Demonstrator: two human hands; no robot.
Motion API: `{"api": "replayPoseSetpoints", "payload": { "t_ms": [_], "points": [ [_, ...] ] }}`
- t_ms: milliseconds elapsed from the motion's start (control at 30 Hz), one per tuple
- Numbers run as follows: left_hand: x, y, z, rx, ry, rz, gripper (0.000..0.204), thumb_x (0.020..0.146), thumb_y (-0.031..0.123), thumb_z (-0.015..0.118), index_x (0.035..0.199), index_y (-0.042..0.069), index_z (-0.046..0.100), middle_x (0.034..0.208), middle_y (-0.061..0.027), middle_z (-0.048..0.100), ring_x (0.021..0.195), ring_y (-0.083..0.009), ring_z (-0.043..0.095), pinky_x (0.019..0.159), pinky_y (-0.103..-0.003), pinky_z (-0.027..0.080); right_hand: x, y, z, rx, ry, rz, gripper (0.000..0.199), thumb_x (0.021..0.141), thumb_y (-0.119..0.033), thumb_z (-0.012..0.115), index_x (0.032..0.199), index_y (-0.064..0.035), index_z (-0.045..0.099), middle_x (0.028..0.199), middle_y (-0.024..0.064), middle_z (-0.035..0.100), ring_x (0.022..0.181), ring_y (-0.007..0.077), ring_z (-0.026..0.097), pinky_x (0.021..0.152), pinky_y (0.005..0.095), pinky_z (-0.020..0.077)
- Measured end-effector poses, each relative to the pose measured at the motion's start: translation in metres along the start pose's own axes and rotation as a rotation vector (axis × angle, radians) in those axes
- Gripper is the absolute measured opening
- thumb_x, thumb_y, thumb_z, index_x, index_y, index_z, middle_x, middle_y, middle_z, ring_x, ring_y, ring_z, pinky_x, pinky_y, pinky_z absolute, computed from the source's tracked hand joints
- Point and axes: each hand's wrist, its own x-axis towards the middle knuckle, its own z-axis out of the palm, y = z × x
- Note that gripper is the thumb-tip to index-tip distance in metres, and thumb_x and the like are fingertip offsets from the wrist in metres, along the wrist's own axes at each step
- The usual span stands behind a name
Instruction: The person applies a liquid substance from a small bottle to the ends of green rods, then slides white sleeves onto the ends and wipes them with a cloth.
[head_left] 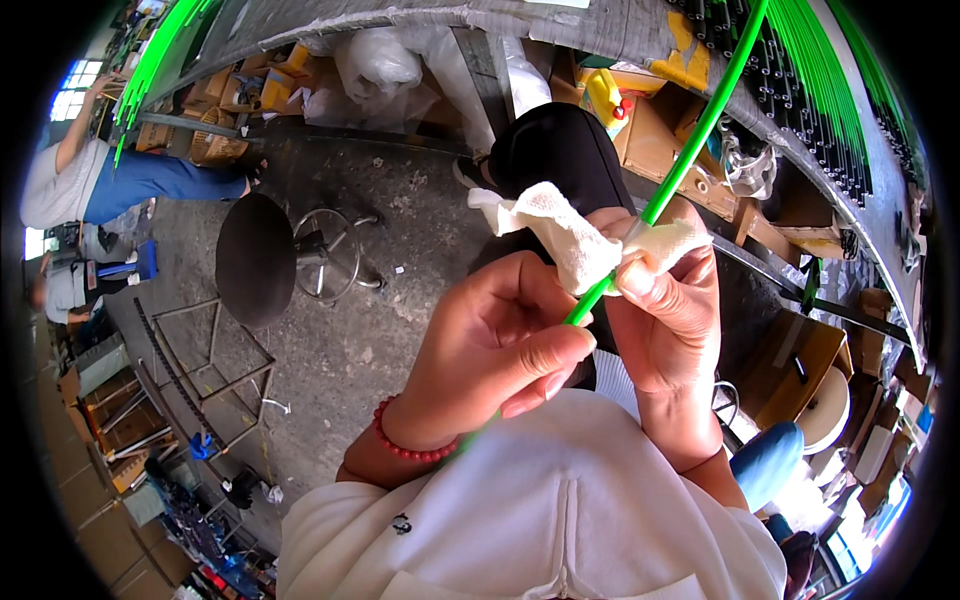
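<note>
A thin bright green rod runs slantwise from the top of the view down between my hands and past the front of my white top. My left hand, with a red bead bracelet at its wrist, is closed round the rod's lower part. Just beyond it, my right hand pinches a white cloth wrapped about the rod. One loose end of the cloth sticks out to the left over my left hand. The fingertips behind the cloth are partly hidden.
A grey workbench curves along the far side, with bundles of green rods at the right. Beneath it are cardboard boxes and plastic bags. A round black stool and a metal frame stand left. Other people are nearby.
</note>
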Motion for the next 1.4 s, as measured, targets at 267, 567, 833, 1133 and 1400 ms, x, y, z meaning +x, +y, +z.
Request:
{"api": "replayPoseSetpoints", "payload": {
  "t_ms": [267,567,833,1133,1400],
  "points": [
    [-0.002,-0.004,-0.011,-0.325,-0.188,-0.098,0.030,0.093,0.024,0.053,0.092,-0.005,0.048,0.057,-0.0033,0.047,0.037,-0.0026,0.032,0.031,-0.017,0.023,0.005,0.005,-0.010,-0.016,0.070,0.010,0.019,0.078,0.002,0.068,0.084,-0.0062,0.053,0.084,0.0045,0.064,0.075,0.0115,0.061,0.069,0.0246,0.0487],
    [-0.002,0.000,-0.014,-0.298,-0.185,-0.085,0.030,0.094,0.023,0.051,0.085,-0.005,0.048,0.055,-0.0035,0.046,0.038,-0.0041,0.036,0.031,-0.020,0.026,0.003,0.002,-0.023,-0.166,0.189,0.094,0.023,0.082,-0.004,0.043,0.100,-0.0005,0.055,0.096,0.0063,0.057,0.079,0.0114,0.052,0.075,0.0231,0.0425],
    [0.000,0.003,-0.017,-0.299,-0.195,-0.152,0.033,0.096,0.029,0.046,0.090,-0.003,0.051,0.055,-0.0002,0.046,0.040,-0.0021,0.034,0.035,-0.018,0.024,0.000,0.001,-0.010,-0.298,-0.135,0.096,0.051,0.090,-0.039,0.054,0.107,0.0086,0.057,0.063,-0.0002,0.048,0.054,0.0052,0.040,0.049,0.0183,0.0316],
    [-0.036,0.005,-0.048,0.118,-0.062,-0.351,0.013,0.089,0.010,0.057,0.099,0.003,0.055,0.068,0.0023,0.048,0.055,-0.0021,0.040,0.048,-0.017,0.033,0.047,-0.017,0.026,-0.060,-0.131,-0.296,0.026,0.095,-0.030,0.047,0.082,-0.0075,0.049,0.063,0.0016,0.049,0.047,0.0093,0.039,0.042,0.0240,0.0311],
    [-0.121,0.037,-0.122,0.616,0.252,-0.110,0.031,0.087,0.014,0.058,0.114,-0.002,0.055,0.074,0.0000,0.052,0.054,-0.0053,0.042,0.048,-0.022,0.035,0.086,-0.026,0.025,-0.105,-0.184,-0.133,0.064,0.095,-0.048,0.035,0.120,0.0093,0.048,0.058,-0.0023,0.048,0.044,0.0055,0.037,0.040,0.0207,0.0279]
  ]
}}
